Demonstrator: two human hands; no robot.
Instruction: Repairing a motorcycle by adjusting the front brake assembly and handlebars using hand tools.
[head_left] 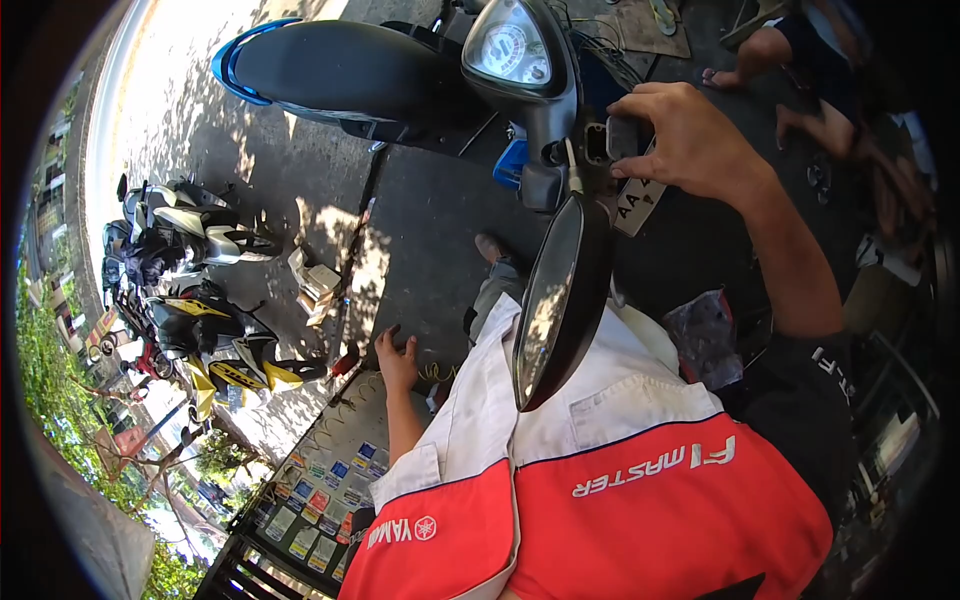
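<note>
At the scooter's handlebar, my right hand (690,140) pinches a small dark rectangular cover (624,136) between thumb and fingers. The cover sits right beside a small block-shaped reservoir (597,143) on the handlebar; whether they touch I cannot tell. Left of these is the lit, rounded instrument panel (510,55). A black mirror (562,300) rises toward me, in front of my red and white work shirt. My left hand (397,362) hangs low on the left, fingers apart, holding nothing. Below the right hand shows part of a white number plate (638,203).
The scooter's long black seat (350,70) stretches left. Several parked motorcycles (210,330) and a cardboard box (315,285) stand farther left. Another person's bare legs (765,60) are at upper right. A clear plastic bag (705,335) lies below my right arm.
</note>
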